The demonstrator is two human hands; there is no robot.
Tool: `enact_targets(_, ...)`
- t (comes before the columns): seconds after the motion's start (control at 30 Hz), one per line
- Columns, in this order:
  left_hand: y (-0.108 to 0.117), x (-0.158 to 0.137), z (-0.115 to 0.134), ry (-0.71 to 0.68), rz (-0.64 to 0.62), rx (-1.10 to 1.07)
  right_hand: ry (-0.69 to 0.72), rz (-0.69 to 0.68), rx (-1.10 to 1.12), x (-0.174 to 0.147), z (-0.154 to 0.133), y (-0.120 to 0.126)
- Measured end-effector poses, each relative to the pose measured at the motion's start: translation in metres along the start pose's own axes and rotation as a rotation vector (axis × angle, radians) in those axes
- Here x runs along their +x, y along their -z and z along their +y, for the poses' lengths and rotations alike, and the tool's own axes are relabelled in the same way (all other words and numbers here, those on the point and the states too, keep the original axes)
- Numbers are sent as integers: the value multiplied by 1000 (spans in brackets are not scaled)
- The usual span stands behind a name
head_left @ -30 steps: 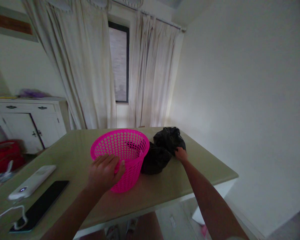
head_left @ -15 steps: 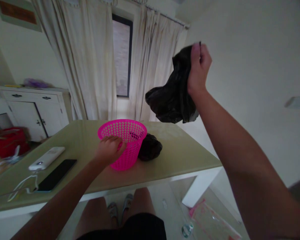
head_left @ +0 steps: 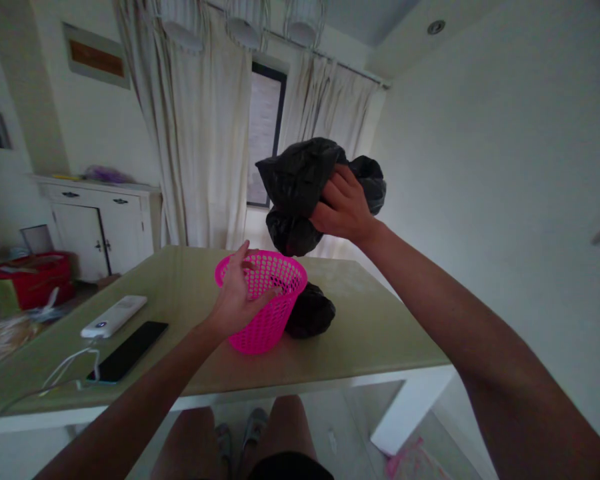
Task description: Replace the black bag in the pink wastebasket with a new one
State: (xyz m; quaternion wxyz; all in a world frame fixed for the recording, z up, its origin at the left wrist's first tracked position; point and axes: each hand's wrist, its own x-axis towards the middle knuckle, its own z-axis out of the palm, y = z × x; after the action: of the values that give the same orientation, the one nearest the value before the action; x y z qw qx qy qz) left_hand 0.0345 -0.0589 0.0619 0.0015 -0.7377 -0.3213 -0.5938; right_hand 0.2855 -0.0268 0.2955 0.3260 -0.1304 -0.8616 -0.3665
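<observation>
We cannot make out the inside of the pink perforated plastic basket, and the second crumpled black bag on the table behind it, to its right, is partly hidden by it. Our right hand is raised above the basket with the arm stretched forward, its fingers clenched on a crumpled black plastic bag held in the air. Our left hand hangs open, palm turned right, fingers spread by the basket's near rim. No writing is legible on the white power bank or the black phone lying left on the pale green table.
</observation>
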Motion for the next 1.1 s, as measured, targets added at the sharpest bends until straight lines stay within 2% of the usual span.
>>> enact_targets(0.1, 5, 15, -5, -63, 49, 91, 19, 41, 72, -21, -11, -39)
enact_targets(0.17, 10, 25, -15, -43, 26, 140, 99, 22, 125, -34, -26, -60)
enact_targets(0.3, 35, 45, -43, 33, -301, 252, 385, -232, 172, -61, -59, -91)
enact_targets(0.37, 51, 52, -53, 91, -417, 189, 432, -322, 175, -71, -71, -100)
enact_targets(0.43, 61, 57, -58, 221, -414, 55, 369, -322, 164, -75, -81, -106)
enact_targets(0.53, 62, 62, -55, 450, -283, -65, 315, -254, 123, -66, -102, -111)
enact_targets(0.6, 55, 65, -48, 541, -246, -94, 423, -187, 92, -54, -118, -113)
enact_targets(0.67, 49, 67, -39, 596, -270, -159, 551, -128, 63, -44, -131, -114)
enact_targets(0.73, 45, 68, -30, 646, -315, -284, 593, -104, 39, -41, -138, -116)
enact_targets(0.83, 47, 71, -23, 731, -343, -497, 540, -110, 21, -49, -136, -116)
enact_targets(0.9, 50, 72, -24, 821, -279, -546, 515, -99, 15, -58, -132, -114)
enact_targets(1.0, 61, 73, -30, 876, -117, -374, 425, -50, -21, -71, -124, -105)
enact_targets(1.1, 78, 73, -32, 863, -141, -259, 232, -7, -87, -86, -107, -90)
